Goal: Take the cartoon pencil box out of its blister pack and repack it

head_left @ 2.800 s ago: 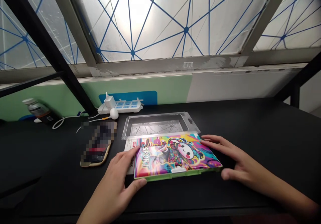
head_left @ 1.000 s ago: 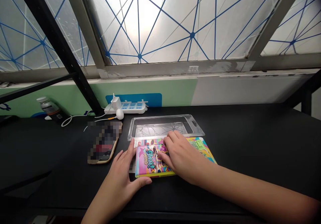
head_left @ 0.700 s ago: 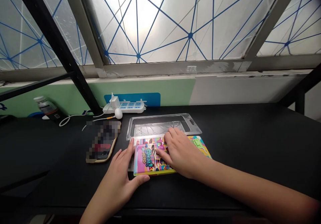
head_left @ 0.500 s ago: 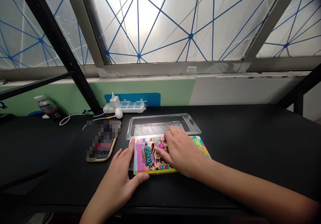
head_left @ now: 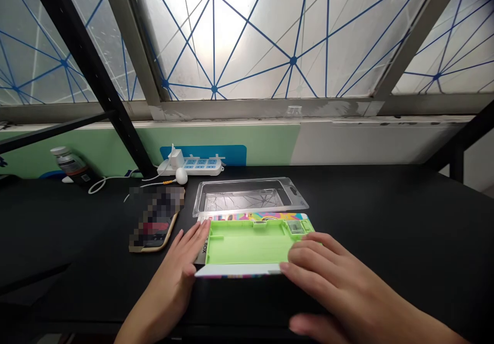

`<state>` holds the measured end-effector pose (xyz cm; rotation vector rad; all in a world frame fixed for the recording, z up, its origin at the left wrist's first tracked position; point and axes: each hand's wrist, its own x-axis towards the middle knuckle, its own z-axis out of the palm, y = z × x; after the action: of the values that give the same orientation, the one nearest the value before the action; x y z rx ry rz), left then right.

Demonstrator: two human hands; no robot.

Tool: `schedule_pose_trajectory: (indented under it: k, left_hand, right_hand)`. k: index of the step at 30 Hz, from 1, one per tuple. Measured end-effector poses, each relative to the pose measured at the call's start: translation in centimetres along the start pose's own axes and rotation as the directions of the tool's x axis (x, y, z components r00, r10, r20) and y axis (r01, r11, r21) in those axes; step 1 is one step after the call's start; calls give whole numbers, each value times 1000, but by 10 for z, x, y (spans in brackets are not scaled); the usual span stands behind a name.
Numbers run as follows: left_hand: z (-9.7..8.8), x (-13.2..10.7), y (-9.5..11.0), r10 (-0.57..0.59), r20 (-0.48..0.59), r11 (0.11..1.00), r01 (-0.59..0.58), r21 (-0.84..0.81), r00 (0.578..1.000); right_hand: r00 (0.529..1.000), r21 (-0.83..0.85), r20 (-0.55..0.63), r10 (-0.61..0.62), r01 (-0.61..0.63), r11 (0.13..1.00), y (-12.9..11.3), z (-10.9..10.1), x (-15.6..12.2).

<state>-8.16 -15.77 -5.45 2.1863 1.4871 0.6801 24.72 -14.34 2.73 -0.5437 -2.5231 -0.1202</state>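
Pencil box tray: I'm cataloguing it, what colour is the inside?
The pencil box tray is plain lime green, best seen in the head view.

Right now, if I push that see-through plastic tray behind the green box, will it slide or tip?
It would probably slide easily: the tray looks thin and lies flat on the smooth black table. It likely feels light and bendy, being clear thin plastic. Low and wide, it should hardly tip.
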Motion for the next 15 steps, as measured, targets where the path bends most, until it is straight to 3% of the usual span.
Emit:
schedule_pose_trajectory:
  k: [4, 6, 12, 15]
  left_hand:
    - [-3, 3, 5, -44, 25, 999, 44, 20, 999]
    - [-3, 5, 9, -97, 47, 994, 94, 61, 994]
    - [1, 8, 10, -135, 27, 985, 131, 110, 990]
    - [1, 5, 9, -153, -1, 986, 153, 65, 988]
  right_hand:
    - [985, 99, 151, 88, -104, 990, 20, -9, -38]
    - [951, 130, 257, 171, -209, 969, 31, -5, -58]
    - [738, 158, 441, 511, -624, 765, 53, 16, -96]
    - [688, 269, 434, 582, -715, 645, 58, 19, -96]
